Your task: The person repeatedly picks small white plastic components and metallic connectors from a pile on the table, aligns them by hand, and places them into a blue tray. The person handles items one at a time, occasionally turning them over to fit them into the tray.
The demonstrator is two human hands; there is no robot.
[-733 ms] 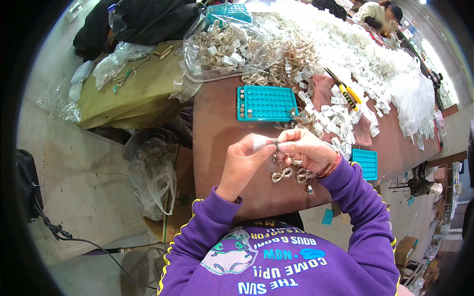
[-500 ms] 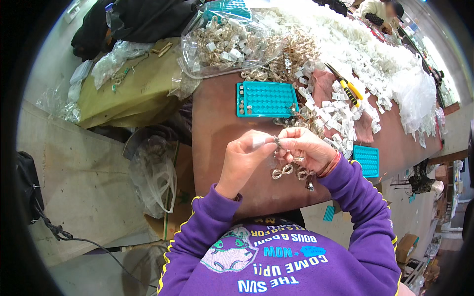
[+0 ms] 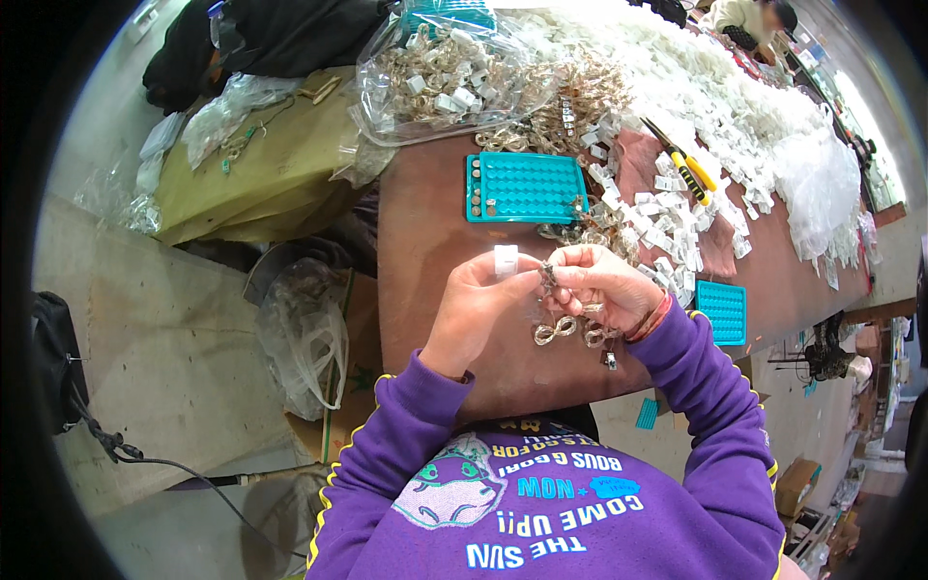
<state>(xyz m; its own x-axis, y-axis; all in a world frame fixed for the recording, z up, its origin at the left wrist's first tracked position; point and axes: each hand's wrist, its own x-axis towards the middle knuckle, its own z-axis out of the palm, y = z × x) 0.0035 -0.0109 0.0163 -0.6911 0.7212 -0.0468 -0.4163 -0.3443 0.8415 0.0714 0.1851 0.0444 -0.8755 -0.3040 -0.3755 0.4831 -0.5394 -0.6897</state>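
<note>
My left hand [image 3: 464,307] and my right hand [image 3: 619,288] meet over the table's near part, fingertips pinched together. Between them is a small dark twisted bit of wire [image 3: 549,278]. A small white plastic piece [image 3: 506,259] rests against my left fingers. Bundles of thin beige wire dangle below my right hand: one looped bundle [image 3: 555,333], another beside it [image 3: 599,334], with a small shiny end piece [image 3: 610,361] hanging lowest. My right fingers are curled around part of these bundles. Just beyond my hands stands a teal compartment tray [image 3: 532,188] with several round silvery pieces along its left side.
White plastic pieces [image 3: 657,222] lie heaped to the right, under yellow-handled pliers [image 3: 691,174]. A clear bag [image 3: 440,87] of wire bundles sits at the back. A second teal tray [image 3: 721,313] is at the right edge. Another person [image 3: 749,24] works at the far right.
The white piece by my left fingers has turned and shows its face more fully. My hands stay pinched together at almost the same place, and the view has shifted slightly.
</note>
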